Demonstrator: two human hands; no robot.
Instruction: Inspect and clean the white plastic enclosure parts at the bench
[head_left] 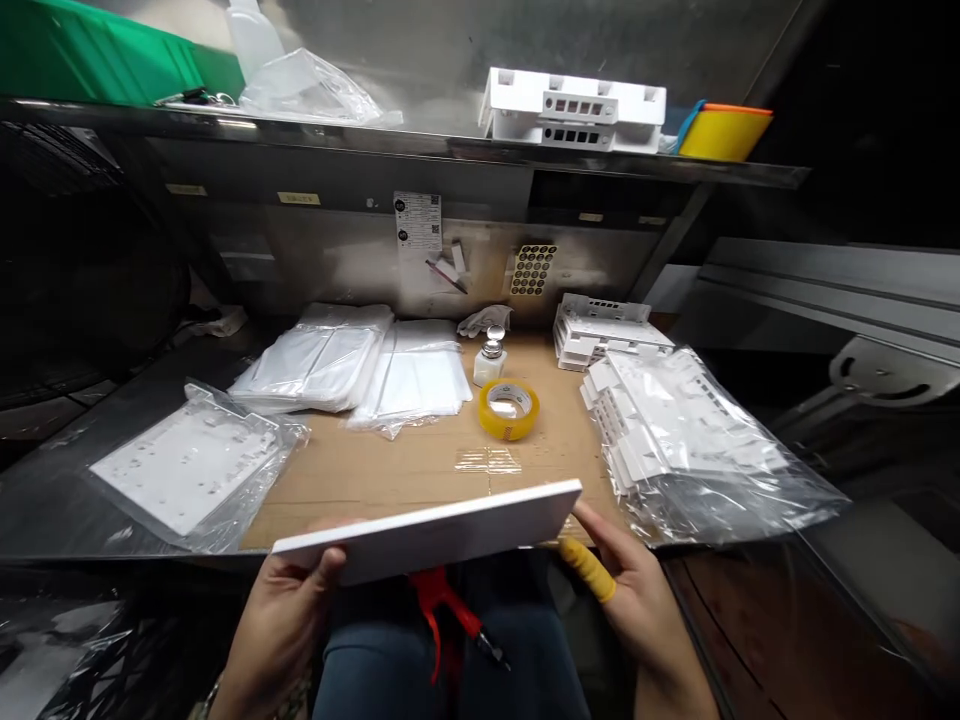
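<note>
Both hands hold 1 flat white panel (442, 530) over the lap, at the near edge of the cardboard-covered bench (420, 465): the left hand (289, 610) is closed on its left end, thumb lying on top w/ fingers curled beneath, wrist angled up from the bottom-left. The right hand (637, 590) reaches in from the bottom-right, palm up, fingers tucked under the panel's right corner & a yellow finger cot (589, 568) on 1 finger, so its grip is partly hidden. Red-handled pliers (450, 620) lie on the lap below the panel; a yellow tape roll (508, 408) & bagged white parts (697, 440) sit on the bench beyond, well apart from the hands.
</note>
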